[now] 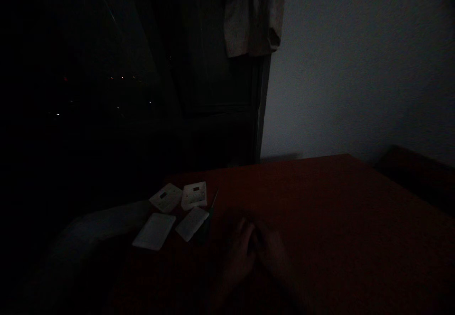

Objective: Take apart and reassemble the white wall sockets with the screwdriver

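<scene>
Left hand: at or just above the tabletop, fingers bent inward toward the other hand; too dark to tell whether they grip anything.
Right hand: close against the left at the fingers, its own curled too; whether they hold something cannot be told.
Tabletop: reddish-brown, dimly lit, reaching toward the wall.
Larger plain plate: pale, lying flat, farthest left of the hands.
Smaller plain plate: pale, between the larger one and the screwdriver.
Screwdriver: left of the left hand and apart from it; dark greenish handle toward the person, thin shaft pointing away.
Slotted plates: one tilted askew, one squarer, side by side behind the plain pair, each with a small dark rectangular opening.
Wall: pale grey, beyond the tabletop.
Cloth: hanging before the dark window.
Lights: tiny, scattered in the blackness at left.
</scene>
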The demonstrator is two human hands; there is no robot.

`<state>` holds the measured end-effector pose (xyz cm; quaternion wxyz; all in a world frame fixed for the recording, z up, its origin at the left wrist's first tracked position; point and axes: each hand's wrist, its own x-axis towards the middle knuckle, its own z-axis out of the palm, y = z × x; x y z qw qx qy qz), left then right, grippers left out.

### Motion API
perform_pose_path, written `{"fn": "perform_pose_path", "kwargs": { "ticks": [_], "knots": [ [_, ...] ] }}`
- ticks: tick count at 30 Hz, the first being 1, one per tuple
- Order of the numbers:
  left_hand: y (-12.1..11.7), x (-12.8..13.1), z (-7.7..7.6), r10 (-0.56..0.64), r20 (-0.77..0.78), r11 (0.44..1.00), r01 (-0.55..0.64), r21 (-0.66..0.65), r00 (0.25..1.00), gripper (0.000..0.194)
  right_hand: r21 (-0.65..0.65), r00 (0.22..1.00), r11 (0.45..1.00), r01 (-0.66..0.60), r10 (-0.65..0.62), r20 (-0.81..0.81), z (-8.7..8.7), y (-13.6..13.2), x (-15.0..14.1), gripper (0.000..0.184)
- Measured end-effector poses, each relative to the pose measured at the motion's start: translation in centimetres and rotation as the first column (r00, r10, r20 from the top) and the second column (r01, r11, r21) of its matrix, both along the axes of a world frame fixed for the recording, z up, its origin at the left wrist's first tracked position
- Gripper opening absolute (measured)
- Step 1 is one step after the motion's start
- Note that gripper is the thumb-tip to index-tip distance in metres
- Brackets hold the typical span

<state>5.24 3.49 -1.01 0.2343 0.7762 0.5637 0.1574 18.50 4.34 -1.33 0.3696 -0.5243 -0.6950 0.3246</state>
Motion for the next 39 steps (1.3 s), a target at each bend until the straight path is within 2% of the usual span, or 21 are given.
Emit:
{"fn": "perform_pose_path", "kwargs": {
  "ticks": [5,10,18,28,31,39],
  "knots": [
    [-0.1,-0.1,1.5,0.018,0.102,0.994,-0.029,0.102,0.995,0.048,-0.001,0.996,0.999,0.04,-0.04,0.079,0.5,0.2,0.3,0.03],
    [0.0,-0.3,1.2,-0.016,0.218,0.983,-0.025,0.184,0.976,0.042,0.025,0.987,1.0,0.011,-0.014,0.157,0.8,0.1,0.5,0.031],
    [-0.1,-0.4,0.8,-0.044,0.154,0.985,0.016,0.174,0.987,0.039,0.011,0.968,1.0,0.018,-0.02,0.251,0.5,0.1,0.5,0.034],
    [0.5,-0.8,-1.0,0.0,0.092,0.99,-0.013,0.137,0.996,0.049,0.015,0.986,0.998,-0.056,0.053,0.16,0.6,-0.1,0.3,0.035],
    [0.5,-0.8,-0.8,-0.008,0.101,0.989,-0.007,0.145,0.995,0.048,0.004,0.989,0.997,-0.082,0.081,0.126,0.8,0.0,0.2,0.034],
    [0.3,-0.5,0.4,0.006,0.199,0.989,-0.035,0.146,0.98,0.03,-0.016,0.995,0.995,-0.094,0.094,-0.019,1.2,0.0,0.2,0.032]
  ]
}}
